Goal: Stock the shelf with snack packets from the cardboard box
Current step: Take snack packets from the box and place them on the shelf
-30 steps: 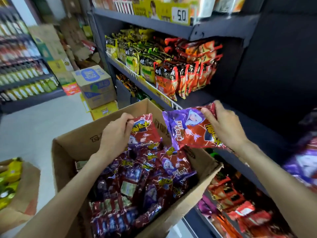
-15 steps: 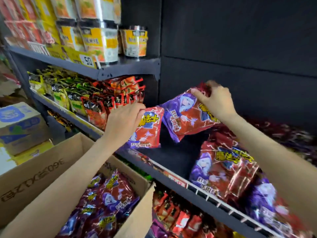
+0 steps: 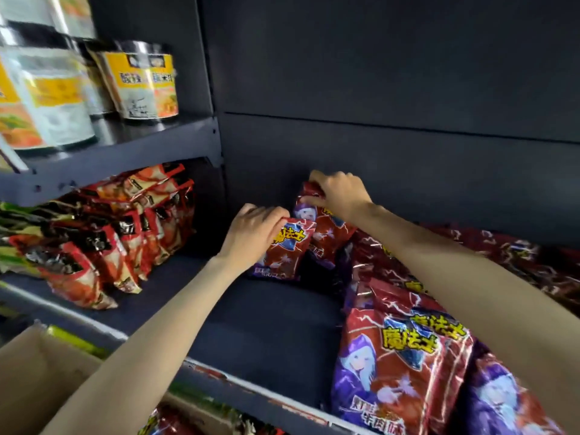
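Cardboard box (image 3: 37, 378) near left, red packets inside. Left hand (image 3: 251, 235) fingers pinch a snack packet (image 3: 284, 249) upright at shelf (image 3: 257, 315) back; right hand (image 3: 340, 193) pinches another packet (image 3: 326, 237) behind it. Bare shelf floor between rows.

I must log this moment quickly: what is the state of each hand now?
Left hand: grips the top of a red and purple foil snack packet on the shelf.
Right hand: grips another red and purple foil packet behind it.
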Demonstrator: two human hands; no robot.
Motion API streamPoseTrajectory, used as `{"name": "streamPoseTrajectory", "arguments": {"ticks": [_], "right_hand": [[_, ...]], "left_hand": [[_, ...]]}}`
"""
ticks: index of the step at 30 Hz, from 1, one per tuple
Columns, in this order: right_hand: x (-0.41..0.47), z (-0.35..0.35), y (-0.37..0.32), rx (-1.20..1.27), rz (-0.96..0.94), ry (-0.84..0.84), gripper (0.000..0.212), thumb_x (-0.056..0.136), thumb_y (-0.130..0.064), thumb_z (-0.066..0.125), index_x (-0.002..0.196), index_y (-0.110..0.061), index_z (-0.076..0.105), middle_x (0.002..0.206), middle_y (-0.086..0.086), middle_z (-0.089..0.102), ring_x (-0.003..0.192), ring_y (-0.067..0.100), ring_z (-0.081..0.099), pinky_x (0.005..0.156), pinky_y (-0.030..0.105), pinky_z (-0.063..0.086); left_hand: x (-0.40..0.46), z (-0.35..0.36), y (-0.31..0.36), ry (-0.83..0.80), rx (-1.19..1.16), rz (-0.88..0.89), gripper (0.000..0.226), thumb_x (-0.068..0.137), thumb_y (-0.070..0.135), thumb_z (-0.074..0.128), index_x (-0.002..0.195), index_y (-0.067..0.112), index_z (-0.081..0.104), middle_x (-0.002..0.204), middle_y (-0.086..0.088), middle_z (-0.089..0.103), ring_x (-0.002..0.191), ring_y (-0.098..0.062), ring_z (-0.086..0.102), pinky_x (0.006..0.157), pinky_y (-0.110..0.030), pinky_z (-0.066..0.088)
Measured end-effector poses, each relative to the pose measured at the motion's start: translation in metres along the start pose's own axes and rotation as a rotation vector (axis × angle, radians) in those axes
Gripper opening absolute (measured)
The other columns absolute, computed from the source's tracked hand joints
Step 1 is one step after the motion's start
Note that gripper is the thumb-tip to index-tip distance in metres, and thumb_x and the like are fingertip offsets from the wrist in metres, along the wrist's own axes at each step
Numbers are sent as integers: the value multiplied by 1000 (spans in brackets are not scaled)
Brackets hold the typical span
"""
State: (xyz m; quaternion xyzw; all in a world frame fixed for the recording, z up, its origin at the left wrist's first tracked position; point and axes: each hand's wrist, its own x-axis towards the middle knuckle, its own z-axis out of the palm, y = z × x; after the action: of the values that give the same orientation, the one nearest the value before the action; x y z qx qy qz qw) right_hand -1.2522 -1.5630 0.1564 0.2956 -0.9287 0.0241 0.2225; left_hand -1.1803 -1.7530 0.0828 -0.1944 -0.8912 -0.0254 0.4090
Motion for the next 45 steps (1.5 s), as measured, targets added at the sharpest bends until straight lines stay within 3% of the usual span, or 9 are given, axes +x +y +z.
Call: {"name": "streamPoseTrajectory", "arguments": {"ticks": [6,11,17,26,30,33,39,42,45], "right_hand": [[6,38,5,51,-16,-153,55,90,-53,52,131,-18,43,106,8,65,98,29,63,81,38,49],[-17,19,35,254,-79,-387,73,86,-26,67,145,-34,25,127,0,55,92,7,49,86,27,40],[-29,21,41,260,-59,-176,35,84,-4,63,116,-16,61,112,4,59,93,14,56,89,39,50],[-55,-10,37,114,-88,-60,50,86,10,47,129,-13,58,135,6,49,128,22,41,105,31,36],[-81,-38,17,192,-66,24,38,89,-4,52,124,-16,62,129,1,54,125,20,43,100,32,37],[-106,-49,-9,255,-87,110,33,89,-12,56,121,-18,63,125,0,57,120,21,48,99,34,41],[-168,-47,-75,315,-145,367,21,87,-21,54,102,-16,67,90,-1,67,83,21,63,67,32,51],[-197,-37,-111,431,-221,340,15,90,-24,53,97,-17,66,75,-5,65,65,15,63,50,31,50],[-217,-22,-151,511,-305,204,17,89,-29,48,87,-21,63,70,-6,63,60,19,63,46,34,48]], "left_hand": [[8,35,-7,30,-67,-41,28,96,28,40,93,11,63,78,0,70,69,-22,65,76,-30,32],[17,51,-1,15,-166,-84,28,97,28,38,95,14,62,87,1,70,77,-22,63,76,-31,35],[26,64,16,2,-321,-150,26,97,28,39,96,13,60,87,1,68,76,-19,63,69,-30,41],[29,69,38,2,-215,-301,49,79,47,67,119,19,57,120,-2,54,113,-21,45,92,-38,36],[21,45,46,28,-260,-335,42,80,44,66,114,18,59,117,-1,59,108,-23,50,88,-38,42],[3,2,55,39,-347,-339,19,85,37,57,96,24,65,92,10,68,87,-16,61,73,-37,52],[-68,-107,75,-259,-234,-407,6,86,35,58,86,36,64,73,19,61,67,4,55,57,-20,43],[-122,-160,85,-218,-86,-357,20,88,42,48,84,32,65,60,22,49,55,6,48,48,-8,27],[-188,-202,86,-253,-10,-337,26,89,37,50,81,22,69,60,14,59,50,-1,51,47,-9,30]]}}
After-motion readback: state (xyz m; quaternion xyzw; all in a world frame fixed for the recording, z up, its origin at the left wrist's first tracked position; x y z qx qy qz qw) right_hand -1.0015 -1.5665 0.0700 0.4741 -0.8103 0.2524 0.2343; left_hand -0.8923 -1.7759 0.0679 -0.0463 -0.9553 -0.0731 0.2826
